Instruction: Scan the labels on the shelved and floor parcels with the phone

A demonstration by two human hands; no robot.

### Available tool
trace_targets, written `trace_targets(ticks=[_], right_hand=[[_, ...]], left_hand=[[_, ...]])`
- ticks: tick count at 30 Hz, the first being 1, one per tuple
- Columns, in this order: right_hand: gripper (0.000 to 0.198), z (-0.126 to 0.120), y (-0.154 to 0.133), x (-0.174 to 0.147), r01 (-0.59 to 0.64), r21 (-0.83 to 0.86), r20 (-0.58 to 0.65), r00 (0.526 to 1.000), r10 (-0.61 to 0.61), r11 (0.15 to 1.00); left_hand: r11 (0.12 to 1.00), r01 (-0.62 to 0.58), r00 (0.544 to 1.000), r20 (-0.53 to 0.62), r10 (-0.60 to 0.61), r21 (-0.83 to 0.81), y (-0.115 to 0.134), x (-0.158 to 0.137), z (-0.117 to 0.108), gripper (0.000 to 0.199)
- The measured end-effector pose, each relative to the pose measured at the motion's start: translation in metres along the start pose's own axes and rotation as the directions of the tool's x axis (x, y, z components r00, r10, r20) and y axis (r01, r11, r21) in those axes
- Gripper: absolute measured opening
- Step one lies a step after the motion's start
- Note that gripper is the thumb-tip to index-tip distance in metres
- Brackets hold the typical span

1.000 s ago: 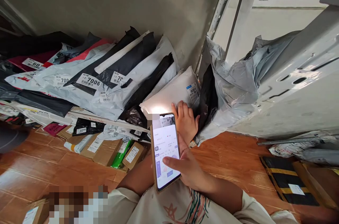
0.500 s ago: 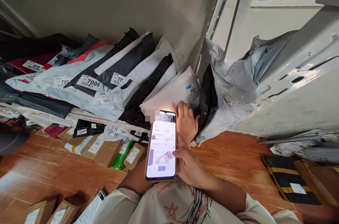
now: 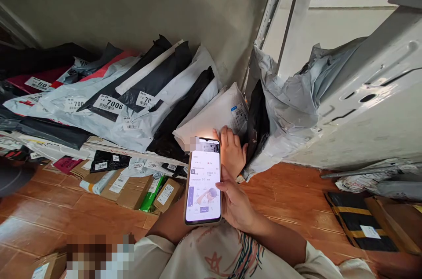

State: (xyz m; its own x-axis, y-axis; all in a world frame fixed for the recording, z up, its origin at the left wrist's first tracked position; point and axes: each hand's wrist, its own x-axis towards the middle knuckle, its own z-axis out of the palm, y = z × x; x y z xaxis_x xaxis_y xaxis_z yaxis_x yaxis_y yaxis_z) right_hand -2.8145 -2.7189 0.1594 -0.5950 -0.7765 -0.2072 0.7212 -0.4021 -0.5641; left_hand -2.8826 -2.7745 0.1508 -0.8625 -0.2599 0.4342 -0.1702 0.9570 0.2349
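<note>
My right hand [image 3: 238, 202] grips a smartphone [image 3: 203, 186] upright, its thumb over the edge of the lit screen. On the screen, a strip of camera picture runs along the top, with a pale page beneath. My left hand [image 3: 231, 151] reaches past the phone and rests on the lower front of a white mailer bag [image 3: 217, 114], fingers spread. A printed label [image 3: 239, 114] shows on that bag, above my left fingertips. Bright light falls on the bag just above the phone. A black bag [image 3: 258, 114] stands close beside my left hand.
Several bagged parcels lean along the shelf, including a black one labelled 7006 [image 3: 112, 104]. A large grey bag [image 3: 286, 107] stands at the right by the metal post [image 3: 273, 6]. Cardboard boxes [image 3: 127, 189] sit below on the wooden floor [image 3: 277, 208].
The phone has shifted slightly to the right in my right hand's grip. My left hand stays on the white mailer bag. The view has moved a little.
</note>
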Motion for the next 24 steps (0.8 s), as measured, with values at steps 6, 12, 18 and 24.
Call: trace_targets(ticks=[6, 12, 18, 24], right_hand=[[0.051, 0.002, -0.005, -0.003, -0.035, 0.03, 0.124, 0.992, 0.031, 0.999], [0.07, -0.001, -0.007, -0.005, -0.111, -0.006, 0.152, 0.982, 0.11, 0.994], [0.054, -0.007, -0.001, -0.003, -0.094, -0.042, 0.092, 0.991, 0.097, 0.995], [0.062, -0.011, -0.003, -0.004, -0.145, -0.066, 0.171, 0.973, 0.155, 0.987]], left_hand=[[0.996, -0.04, 0.999, -0.005, 0.041, 0.079, -0.003, 0.0, 0.003, 0.042], [0.994, -0.053, 0.998, 0.022, 0.051, 0.096, -0.002, 0.0, 0.001, 0.043], [0.991, -0.045, 0.999, 0.036, 0.04, 0.126, -0.004, 0.0, 0.001, 0.042], [0.981, -0.064, 0.996, 0.077, 0.05, 0.182, -0.003, -0.001, -0.007, 0.042]])
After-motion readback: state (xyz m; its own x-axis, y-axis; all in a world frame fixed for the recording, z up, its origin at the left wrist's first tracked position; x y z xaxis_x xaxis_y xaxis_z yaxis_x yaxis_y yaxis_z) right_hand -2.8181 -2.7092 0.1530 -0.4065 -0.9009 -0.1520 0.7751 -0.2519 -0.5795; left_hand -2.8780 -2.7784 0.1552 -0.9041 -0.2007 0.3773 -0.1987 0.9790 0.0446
